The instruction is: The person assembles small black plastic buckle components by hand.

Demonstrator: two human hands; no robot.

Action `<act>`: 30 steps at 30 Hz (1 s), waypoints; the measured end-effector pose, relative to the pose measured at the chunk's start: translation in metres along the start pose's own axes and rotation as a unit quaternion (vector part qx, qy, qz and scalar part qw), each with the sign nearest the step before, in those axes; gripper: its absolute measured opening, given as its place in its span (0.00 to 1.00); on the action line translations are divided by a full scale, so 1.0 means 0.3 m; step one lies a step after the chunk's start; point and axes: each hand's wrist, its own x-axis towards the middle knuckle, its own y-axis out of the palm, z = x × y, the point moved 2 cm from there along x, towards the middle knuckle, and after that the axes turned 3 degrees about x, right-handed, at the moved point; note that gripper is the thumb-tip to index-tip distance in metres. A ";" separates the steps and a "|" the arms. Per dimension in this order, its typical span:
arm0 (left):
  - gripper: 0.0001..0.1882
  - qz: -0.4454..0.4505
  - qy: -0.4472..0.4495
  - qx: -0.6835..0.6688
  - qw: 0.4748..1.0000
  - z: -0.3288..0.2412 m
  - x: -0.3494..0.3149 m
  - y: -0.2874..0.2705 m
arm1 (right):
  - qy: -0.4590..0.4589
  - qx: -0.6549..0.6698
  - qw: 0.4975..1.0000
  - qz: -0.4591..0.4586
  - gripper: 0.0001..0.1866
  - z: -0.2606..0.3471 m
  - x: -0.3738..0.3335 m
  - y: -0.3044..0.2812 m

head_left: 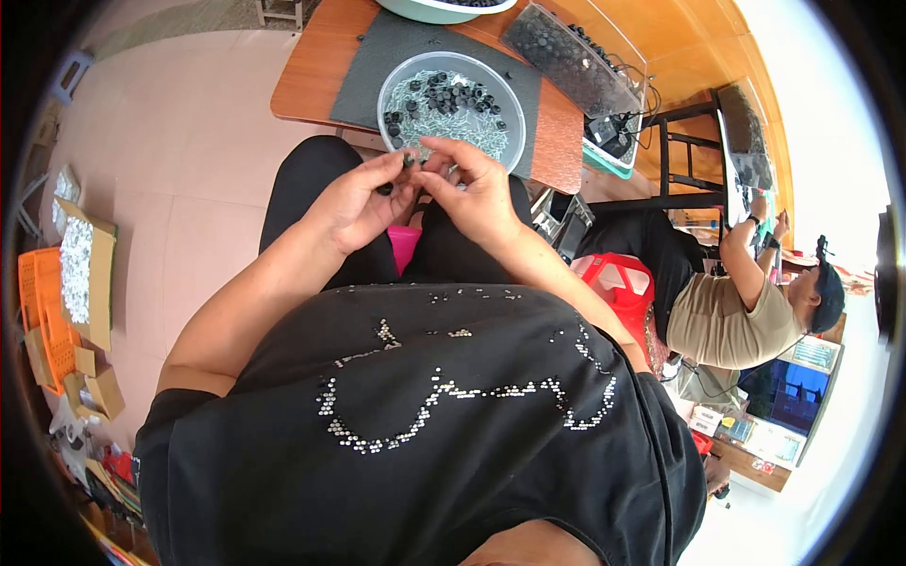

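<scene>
Above my lap, near the table's front edge, my two hands meet at the fingertips. My left hand [363,200] is closed on a small black round part [409,160] between thumb and finger; another black piece [385,189] shows against its fingers. My right hand [477,193] is pinched close beside it, and what lies in its fingertips is too small to make out. Just beyond them a grey round basin [517,123] stands on the table. It contains many thin shiny metal pieces [453,132] with black round parts [458,94] on top.
The basin rests on a dark mat [363,80] on a wooden table [311,71]. Behind it are a pale green basin [444,11] and a clear bin [571,61] of black parts. A pink container [404,247] sits between my legs. Another person [731,311] works at the right.
</scene>
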 end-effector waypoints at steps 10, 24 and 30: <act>0.10 0.017 0.012 -0.062 0.998 -0.025 0.001 -0.005 | -0.141 -0.135 0.980 0.022 0.07 -0.007 -0.011 0.025; 0.13 0.032 0.003 -0.029 0.999 0.010 -0.002 0.000 | -0.229 -0.173 0.956 0.058 0.15 0.033 -0.011 0.064; 0.14 0.035 -0.010 -0.058 0.998 0.007 -0.015 0.032 | -0.174 -0.127 0.976 -0.032 0.15 0.053 0.006 0.028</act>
